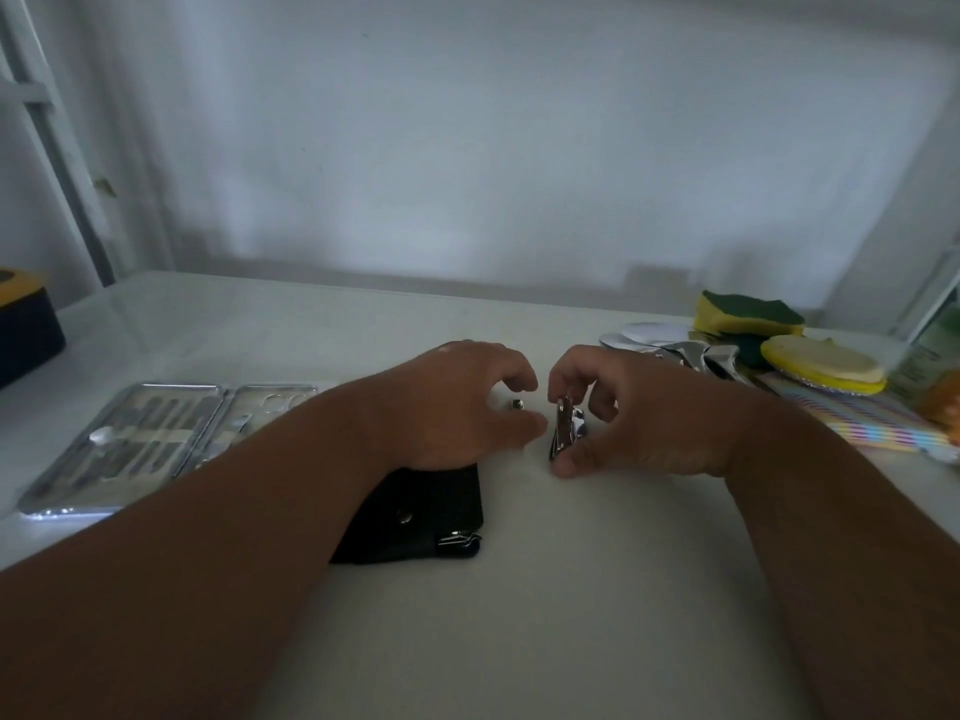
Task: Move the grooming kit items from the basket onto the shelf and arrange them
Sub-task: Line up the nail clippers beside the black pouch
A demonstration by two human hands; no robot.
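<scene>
Both bare forearms reach in from the lower corners of the frame and meet at the centre, over a pale shelf (571,589) set against a white wall.

The right hand (639,407) pinches a shiny metal clipper (567,426) between thumb and fingers; the clipper stands on end, its lower end on the shelf. The left hand (462,402) sits just left of it, its grip spread and holding nothing, the heel of the hand resting on the top edge of a black pouch (431,517). A metal snap shows on the pouch, and a bit of metal pokes out at its lower right corner. A small metal stud (516,404) lies on the shelf between the hands.

At centre left lies an open silver case (156,439) with tools strapped in rows. At the right edge is a cluster: sponges (748,311), a yellow pad (821,363), white discs (649,332), metal tools (701,353) and striped files (862,423). A dark box (26,330) with a yellow rim sits at the far left.
</scene>
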